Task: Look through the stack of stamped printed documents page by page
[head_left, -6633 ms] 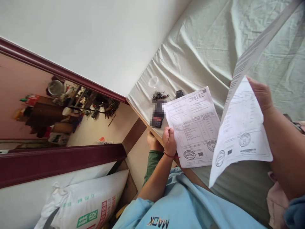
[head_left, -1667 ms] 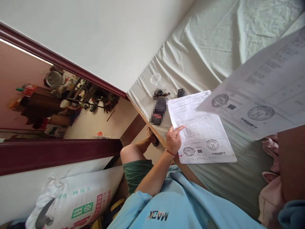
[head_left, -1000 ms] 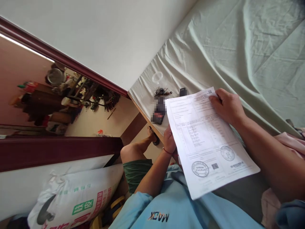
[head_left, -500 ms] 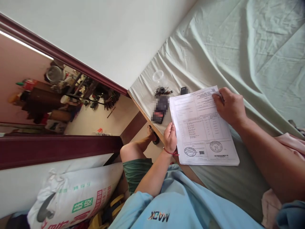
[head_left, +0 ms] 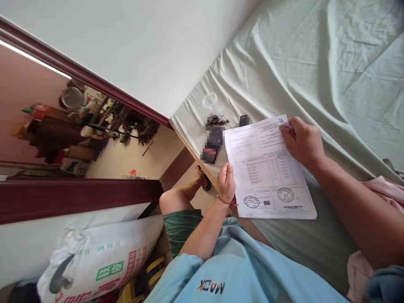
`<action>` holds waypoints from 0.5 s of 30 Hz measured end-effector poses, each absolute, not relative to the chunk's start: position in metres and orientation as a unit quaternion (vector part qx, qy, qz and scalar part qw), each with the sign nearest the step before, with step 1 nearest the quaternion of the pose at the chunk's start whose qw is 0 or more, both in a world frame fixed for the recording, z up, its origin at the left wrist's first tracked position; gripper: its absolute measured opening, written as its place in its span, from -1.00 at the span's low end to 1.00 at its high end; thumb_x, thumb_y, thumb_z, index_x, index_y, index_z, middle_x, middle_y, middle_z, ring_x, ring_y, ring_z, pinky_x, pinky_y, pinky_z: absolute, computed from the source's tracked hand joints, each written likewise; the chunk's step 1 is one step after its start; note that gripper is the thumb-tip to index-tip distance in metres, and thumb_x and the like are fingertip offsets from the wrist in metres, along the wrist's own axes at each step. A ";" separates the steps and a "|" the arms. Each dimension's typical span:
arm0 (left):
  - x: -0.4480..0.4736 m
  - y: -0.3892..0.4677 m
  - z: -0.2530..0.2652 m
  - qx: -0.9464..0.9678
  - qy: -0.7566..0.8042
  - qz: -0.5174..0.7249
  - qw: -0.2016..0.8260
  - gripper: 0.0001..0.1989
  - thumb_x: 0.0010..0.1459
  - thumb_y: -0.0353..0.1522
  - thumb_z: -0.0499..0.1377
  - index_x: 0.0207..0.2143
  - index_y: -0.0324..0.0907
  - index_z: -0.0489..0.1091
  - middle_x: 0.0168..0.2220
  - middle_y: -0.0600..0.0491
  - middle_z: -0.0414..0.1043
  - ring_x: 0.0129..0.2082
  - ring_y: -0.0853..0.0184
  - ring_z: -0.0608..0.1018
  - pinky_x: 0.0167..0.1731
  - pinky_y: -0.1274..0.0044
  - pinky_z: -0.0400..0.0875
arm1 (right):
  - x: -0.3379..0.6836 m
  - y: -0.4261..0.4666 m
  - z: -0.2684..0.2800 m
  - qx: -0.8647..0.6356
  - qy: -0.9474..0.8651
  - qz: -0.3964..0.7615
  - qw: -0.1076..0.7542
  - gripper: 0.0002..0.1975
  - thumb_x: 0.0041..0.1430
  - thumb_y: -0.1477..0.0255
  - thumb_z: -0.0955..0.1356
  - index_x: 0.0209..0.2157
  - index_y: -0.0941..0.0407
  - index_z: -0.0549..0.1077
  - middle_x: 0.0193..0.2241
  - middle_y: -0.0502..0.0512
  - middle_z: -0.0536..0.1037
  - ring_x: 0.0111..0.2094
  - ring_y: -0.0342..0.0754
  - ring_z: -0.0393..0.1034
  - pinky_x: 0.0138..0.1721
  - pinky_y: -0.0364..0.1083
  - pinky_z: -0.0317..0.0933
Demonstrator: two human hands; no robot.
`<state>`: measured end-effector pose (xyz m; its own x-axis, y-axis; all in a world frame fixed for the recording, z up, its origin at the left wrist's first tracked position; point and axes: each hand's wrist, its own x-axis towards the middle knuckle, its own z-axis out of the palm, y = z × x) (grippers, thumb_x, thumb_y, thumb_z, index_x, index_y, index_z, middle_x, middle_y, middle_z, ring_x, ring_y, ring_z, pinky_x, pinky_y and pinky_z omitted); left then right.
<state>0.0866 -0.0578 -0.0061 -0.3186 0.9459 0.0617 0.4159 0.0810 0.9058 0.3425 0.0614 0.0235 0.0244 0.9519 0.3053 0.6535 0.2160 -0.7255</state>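
- The stack of printed papers point(head_left: 268, 168) lies flat on the pale green bedsheet point(head_left: 284, 63), close to the bed's near edge
- The left hand point(head_left: 226, 182) curls against the stack's left edge, fingers bent on it
- The right hand point(head_left: 303, 141) pinches the top sheet's far corner
- A bunch of keys point(head_left: 216, 120) and a small black device point(head_left: 243, 120) lie just beyond the papers

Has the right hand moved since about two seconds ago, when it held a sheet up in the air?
Yes. The right hand has come down onto the far corner of the paper stack lying on the bed sheet, near the small black device.
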 end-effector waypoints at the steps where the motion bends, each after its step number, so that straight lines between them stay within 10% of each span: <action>1: 0.087 -0.058 -0.005 0.507 0.673 0.451 0.292 -0.50 0.43 0.06 0.01 -0.18 -0.16 0.47 -0.28 -0.01 0.56 -0.28 0.27 0.55 -0.20 0.47 0.46 | 0.342 0.061 0.024 -0.598 -0.672 0.189 0.394 -0.80 0.28 0.23 0.28 -0.40 -0.01 0.23 -0.62 -0.02 0.27 -0.55 -0.05 0.11 -0.42 -0.02 0.03; 10: 0.091 -0.057 0.002 0.540 0.681 0.427 0.250 -0.51 0.44 0.06 -0.01 -0.26 -0.14 0.40 -0.42 0.08 0.41 -0.41 0.34 0.42 -0.32 0.51 0.34 | 0.341 0.061 0.023 -0.634 -0.669 0.189 0.338 -0.86 0.32 0.29 0.28 -0.32 0.01 0.34 -0.49 0.09 0.46 -0.46 0.03 0.30 -0.35 0.02 0.15; 15: 0.091 -0.061 -0.001 0.552 0.695 0.415 0.200 -0.48 0.43 0.08 -0.03 -0.27 -0.13 0.39 -0.48 0.11 0.35 -0.48 0.36 0.36 -0.40 0.53 0.29 | 0.339 0.061 0.014 -0.627 -0.690 0.093 0.351 -0.66 0.26 0.44 0.31 0.06 0.08 0.44 -0.01 0.31 0.56 -0.05 0.24 0.44 -0.10 0.16 0.33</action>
<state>0.0907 -0.0613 -0.0006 -0.3098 0.9337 0.1798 0.6018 0.0461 0.7973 0.3387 0.0613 0.0142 0.0319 0.9296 0.3673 0.7995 0.1968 -0.5675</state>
